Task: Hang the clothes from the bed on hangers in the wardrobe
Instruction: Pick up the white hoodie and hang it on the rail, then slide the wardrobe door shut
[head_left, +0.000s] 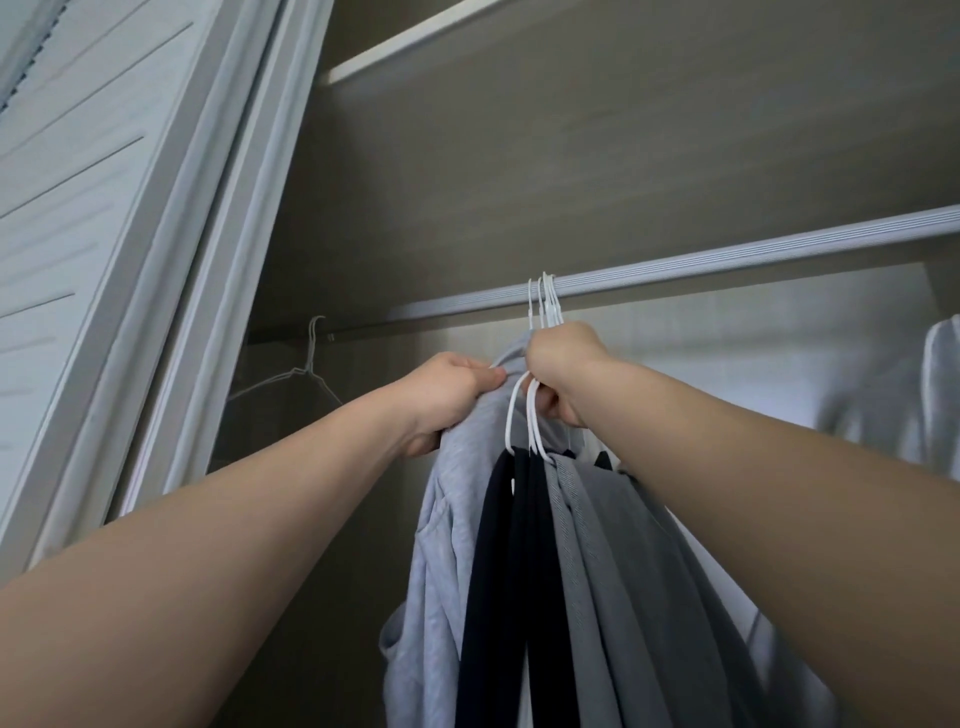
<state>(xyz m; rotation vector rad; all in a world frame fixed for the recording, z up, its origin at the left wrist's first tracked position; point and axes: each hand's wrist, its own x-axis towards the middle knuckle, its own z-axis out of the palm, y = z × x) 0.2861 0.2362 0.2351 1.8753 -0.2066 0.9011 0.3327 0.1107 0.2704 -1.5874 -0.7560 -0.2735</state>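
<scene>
Several garments hang bunched under the wardrobe rail (727, 254), the light grey garment (447, 519) leftmost. The left hand (447, 395) has its fingers clamped on that garment's shoulder, and the right hand (563, 364) has its fingers closed round the white hangers (543, 306) just beneath their hooks. Risk: a sideways tug may unseat a hook or drag cloth off its hanger.
</scene>
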